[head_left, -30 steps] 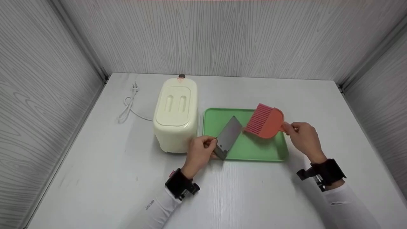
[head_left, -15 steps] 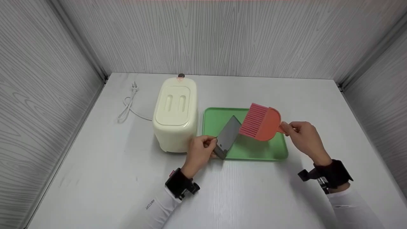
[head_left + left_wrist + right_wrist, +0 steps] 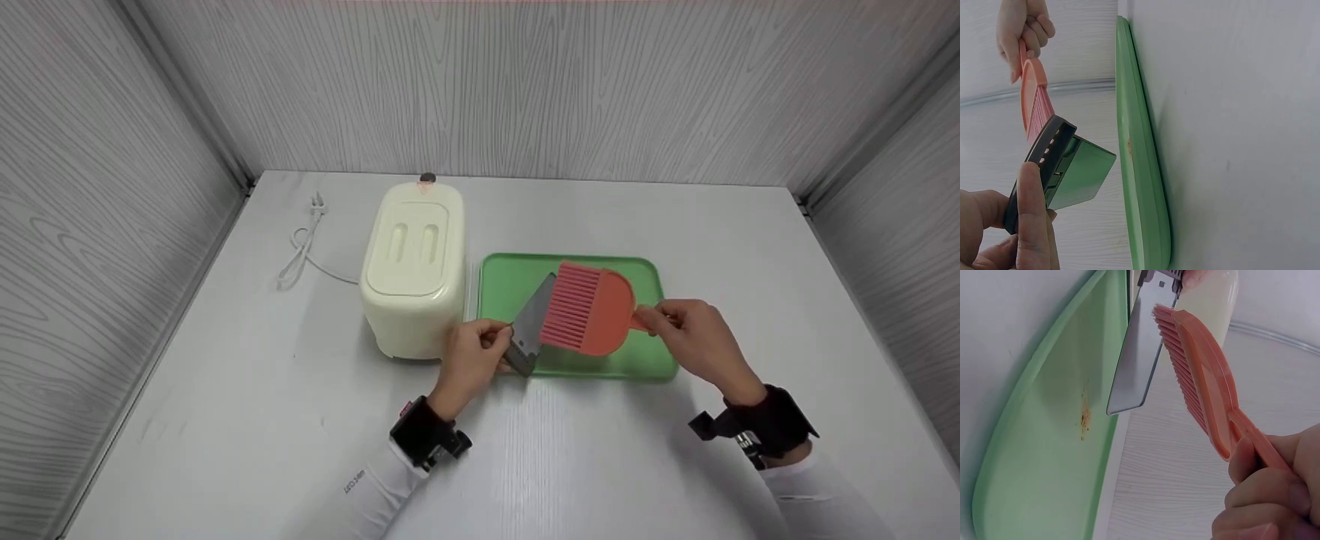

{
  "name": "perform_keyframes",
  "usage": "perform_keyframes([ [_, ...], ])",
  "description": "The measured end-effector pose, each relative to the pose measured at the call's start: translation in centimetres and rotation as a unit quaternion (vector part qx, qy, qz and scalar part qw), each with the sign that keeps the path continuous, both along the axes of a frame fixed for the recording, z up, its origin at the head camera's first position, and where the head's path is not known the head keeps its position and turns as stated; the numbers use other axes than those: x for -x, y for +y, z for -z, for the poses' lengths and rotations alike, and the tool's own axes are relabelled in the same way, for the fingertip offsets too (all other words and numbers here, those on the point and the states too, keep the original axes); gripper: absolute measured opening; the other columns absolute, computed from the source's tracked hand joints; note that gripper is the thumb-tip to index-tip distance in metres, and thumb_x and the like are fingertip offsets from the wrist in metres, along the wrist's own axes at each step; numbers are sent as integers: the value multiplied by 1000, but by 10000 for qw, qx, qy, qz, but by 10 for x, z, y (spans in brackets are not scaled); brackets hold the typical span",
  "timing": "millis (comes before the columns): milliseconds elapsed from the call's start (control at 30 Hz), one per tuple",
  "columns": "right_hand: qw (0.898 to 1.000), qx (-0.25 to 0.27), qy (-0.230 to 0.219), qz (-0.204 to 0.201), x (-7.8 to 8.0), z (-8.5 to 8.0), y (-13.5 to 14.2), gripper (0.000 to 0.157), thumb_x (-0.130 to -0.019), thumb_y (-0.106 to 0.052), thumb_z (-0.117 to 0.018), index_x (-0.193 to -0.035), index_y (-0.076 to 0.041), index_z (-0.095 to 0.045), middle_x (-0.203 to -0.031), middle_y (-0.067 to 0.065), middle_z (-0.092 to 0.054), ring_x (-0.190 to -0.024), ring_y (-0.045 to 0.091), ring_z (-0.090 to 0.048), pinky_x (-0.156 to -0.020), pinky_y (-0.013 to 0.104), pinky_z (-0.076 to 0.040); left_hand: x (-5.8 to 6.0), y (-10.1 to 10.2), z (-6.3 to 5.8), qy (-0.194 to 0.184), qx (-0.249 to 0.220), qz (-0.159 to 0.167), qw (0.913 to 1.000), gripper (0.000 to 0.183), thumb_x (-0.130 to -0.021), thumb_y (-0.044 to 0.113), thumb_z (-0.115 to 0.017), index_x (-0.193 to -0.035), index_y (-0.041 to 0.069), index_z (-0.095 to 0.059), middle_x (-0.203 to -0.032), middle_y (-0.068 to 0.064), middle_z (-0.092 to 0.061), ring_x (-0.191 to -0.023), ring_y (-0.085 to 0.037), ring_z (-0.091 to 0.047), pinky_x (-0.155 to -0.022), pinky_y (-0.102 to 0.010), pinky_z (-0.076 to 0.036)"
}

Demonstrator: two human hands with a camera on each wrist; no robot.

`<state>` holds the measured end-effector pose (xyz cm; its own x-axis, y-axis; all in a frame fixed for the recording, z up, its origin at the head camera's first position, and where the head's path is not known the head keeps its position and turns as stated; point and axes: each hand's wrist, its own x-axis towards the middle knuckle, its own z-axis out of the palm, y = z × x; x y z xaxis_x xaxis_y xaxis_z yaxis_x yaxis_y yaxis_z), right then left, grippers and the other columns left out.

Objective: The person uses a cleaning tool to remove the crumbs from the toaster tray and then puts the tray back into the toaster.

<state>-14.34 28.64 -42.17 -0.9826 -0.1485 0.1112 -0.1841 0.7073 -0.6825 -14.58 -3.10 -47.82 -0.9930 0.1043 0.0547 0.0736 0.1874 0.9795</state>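
Observation:
My left hand (image 3: 471, 360) pinches the dark end of a grey metal crumb tray (image 3: 531, 330), which is tilted over the left part of a green tray (image 3: 645, 360). In my right hand (image 3: 697, 341) is the handle of an orange hand brush (image 3: 607, 311) with pink bristles. The bristles overlap the crumb tray's right side in the head view. From the right wrist view, they are close to its dark end (image 3: 1174, 275), but I cannot tell whether they touch. Brown crumbs (image 3: 1085, 417) lie on the green tray.
Just left of the green tray stands a cream toaster (image 3: 412, 277) with its lid on. Its white cord and plug (image 3: 304, 240) lie further left on the white table (image 3: 262, 420). Wood-grained panels (image 3: 510, 90) enclose the back and sides.
The brush in my right hand has moved left, then down toward the near side, so it now overlaps the crumb tray. My left hand and the crumb tray have stayed about still.

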Motion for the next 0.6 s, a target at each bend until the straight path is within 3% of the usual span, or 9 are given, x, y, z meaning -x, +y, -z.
perform_keyframes([
  [167,9999,53,-22,-163,-3,3,-8,35,-104,-34,-64,-78,-14,-76,-79,-2,-75,-53,5,-31,-49,22,-25,0,0,-1,-93,-10,-12,10000,15,-97,2,-68,-107,-8,-75,-83,-12,-70,-62,-10,-61,-55,-28,-64],
  [300,9997,80,-8,-236,-5,5,-12,36,-104,-35,-64,-77,-16,-76,-76,-2,-74,-53,4,-30,-51,22,-24,0,0,0,-93,-6,6,10000,15,-97,2,-68,-107,-8,-74,-84,-13,-70,-62,-9,-61,-56,-29,-64],
  [400,9994,119,-16,-317,-6,5,-15,35,-104,-36,-64,-77,-17,-76,-80,-1,-77,-58,5,-48,-53,22,-26,0,0,0,-144,-131,48,9998,16,-98,1,-67,-109,-9,-74,-85,-15,-70,-59,-9,-62,-57,-31,-64],
  [500,9993,141,-48,-353,-7,4,-17,33,-104,-36,-64,-78,-19,-77,-89,-2,-80,-75,12,-68,-55,22,-30,-1,0,0,-196,-238,78,9995,17,-99,1,-66,-109,-10,-73,-85,-15,-70,-57,-9,-63,-57,-33,-65],
  [600,9994,76,-48,-321,-8,3,-17,33,-104,-37,-65,-78,-19,-77,-86,-3,-79,-77,17,-69,-53,22,-28,0,0,0,-189,-218,68,9996,17,-99,1,-66,-109,-10,-73,-84,-14,-70,-56,-9,-63,-57,-31,-64],
])
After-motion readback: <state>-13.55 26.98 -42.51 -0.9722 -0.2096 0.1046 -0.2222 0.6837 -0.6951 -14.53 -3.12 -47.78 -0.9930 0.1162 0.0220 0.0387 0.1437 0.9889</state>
